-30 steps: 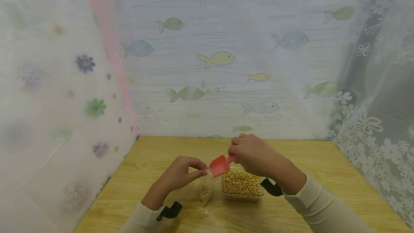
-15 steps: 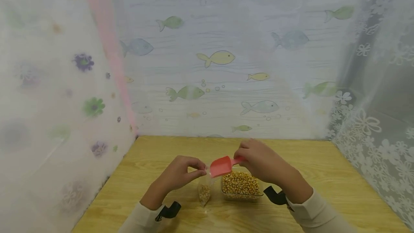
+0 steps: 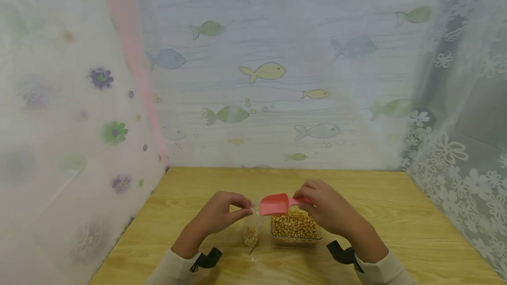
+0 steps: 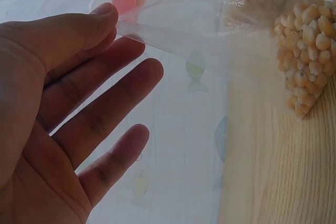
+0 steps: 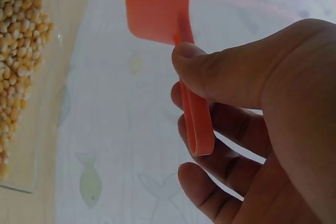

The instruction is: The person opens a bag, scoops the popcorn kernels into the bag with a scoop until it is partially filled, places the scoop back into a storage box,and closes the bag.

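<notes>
Two hands work low in the frame's middle. My left hand point(image 3: 222, 212) pinches the top edge of the clear bag point(image 3: 251, 232), which hangs partly filled with kernels just left of the kernel tub point(image 3: 295, 228) on the tabletop point(image 3: 396, 214). My right hand point(image 3: 328, 206) grips the pink scoop point(image 3: 275, 204) by its handle, long axis level, bowl pointing left over the tub, just right of the bag's mouth.

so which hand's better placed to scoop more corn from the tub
Right. The right hand already holds the red scoop just above the kernel tub, while the left hand is pinching the bag open.
</notes>
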A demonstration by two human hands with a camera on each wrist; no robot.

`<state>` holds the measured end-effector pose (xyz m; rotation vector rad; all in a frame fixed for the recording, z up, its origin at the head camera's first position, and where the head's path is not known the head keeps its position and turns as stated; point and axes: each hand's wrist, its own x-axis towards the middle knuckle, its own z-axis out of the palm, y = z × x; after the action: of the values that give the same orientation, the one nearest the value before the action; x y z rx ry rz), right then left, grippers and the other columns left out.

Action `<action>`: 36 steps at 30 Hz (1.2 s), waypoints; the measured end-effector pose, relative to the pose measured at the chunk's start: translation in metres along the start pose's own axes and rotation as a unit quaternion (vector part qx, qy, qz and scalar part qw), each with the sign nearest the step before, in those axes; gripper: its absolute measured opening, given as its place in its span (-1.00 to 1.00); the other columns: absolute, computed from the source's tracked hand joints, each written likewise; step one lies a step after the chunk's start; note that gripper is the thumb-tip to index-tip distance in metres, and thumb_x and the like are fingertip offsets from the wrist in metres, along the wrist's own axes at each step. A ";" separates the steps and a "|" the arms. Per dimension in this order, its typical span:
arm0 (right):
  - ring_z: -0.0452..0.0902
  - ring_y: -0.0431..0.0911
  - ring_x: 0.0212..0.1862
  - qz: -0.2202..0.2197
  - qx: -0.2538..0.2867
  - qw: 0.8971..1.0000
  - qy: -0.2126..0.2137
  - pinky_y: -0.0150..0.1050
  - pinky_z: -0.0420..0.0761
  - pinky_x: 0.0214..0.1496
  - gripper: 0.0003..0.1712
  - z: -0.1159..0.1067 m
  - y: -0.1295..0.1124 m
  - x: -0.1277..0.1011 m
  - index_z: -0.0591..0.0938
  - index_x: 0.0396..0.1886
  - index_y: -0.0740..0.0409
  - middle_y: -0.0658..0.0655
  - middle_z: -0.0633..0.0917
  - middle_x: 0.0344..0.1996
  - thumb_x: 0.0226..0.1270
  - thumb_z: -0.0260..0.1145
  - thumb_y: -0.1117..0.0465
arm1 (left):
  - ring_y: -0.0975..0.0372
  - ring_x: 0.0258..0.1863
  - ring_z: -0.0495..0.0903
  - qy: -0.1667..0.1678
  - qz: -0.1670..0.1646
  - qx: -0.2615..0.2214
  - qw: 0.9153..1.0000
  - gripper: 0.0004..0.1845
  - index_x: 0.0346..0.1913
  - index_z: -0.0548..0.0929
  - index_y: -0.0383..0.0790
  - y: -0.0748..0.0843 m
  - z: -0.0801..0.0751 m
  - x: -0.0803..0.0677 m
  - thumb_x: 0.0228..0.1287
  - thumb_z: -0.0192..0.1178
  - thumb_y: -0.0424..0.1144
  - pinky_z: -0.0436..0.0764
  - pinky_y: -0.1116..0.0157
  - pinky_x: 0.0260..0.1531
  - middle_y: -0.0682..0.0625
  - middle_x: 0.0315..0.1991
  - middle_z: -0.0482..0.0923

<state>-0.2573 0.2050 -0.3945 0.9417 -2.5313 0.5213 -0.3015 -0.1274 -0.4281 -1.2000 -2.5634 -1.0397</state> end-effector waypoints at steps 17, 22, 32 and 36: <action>0.53 -0.30 -0.23 0.029 0.014 0.998 -0.054 -0.28 0.63 -0.19 -0.84 -0.010 0.021 -0.018 0.73 -0.16 -0.01 -0.15 0.66 -0.25 0.33 0.49 0.30 | 0.42 -0.10 0.73 -0.002 0.003 0.012 1.000 -0.82 -0.12 0.80 0.03 0.000 0.001 0.003 0.45 0.30 0.01 0.73 0.29 -0.05 0.18 -0.09 0.79; 0.52 -0.31 -0.29 0.038 0.019 0.996 -0.077 -0.32 0.59 -0.26 -0.87 -0.010 0.028 -0.020 0.76 -0.22 0.00 -0.15 0.66 -0.31 0.29 0.52 0.29 | 0.42 -0.11 0.73 0.000 0.001 0.008 1.000 -0.86 -0.14 0.79 0.09 -0.001 0.001 0.001 0.45 0.31 0.01 0.73 0.28 -0.05 0.20 -0.09 0.79; 0.52 -0.33 -0.31 0.096 0.025 0.986 -0.133 -0.30 0.59 -0.29 -0.89 -0.014 0.044 -0.025 0.79 -0.23 0.02 -0.16 0.68 -0.33 0.27 0.53 0.27 | 0.43 -0.11 0.72 0.005 -0.005 0.015 1.000 -0.93 -0.17 0.75 0.22 -0.002 0.001 -0.001 0.44 0.31 0.04 0.72 0.30 -0.07 0.29 -0.09 0.77; 0.54 -0.32 -0.31 0.118 0.019 0.983 -0.141 -0.29 0.61 -0.29 -0.89 -0.016 0.047 -0.027 0.80 -0.25 0.01 -0.17 0.69 -0.34 0.25 0.55 0.26 | 0.43 -0.11 0.72 0.005 -0.003 0.018 1.000 -0.92 -0.17 0.76 0.22 -0.002 0.000 -0.001 0.44 0.30 0.04 0.72 0.30 -0.06 0.30 -0.09 0.76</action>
<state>-0.2663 0.2605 -0.4031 0.7775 -2.9222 0.5387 -0.3021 -0.1288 -0.4299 -1.1769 -2.5678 -0.9935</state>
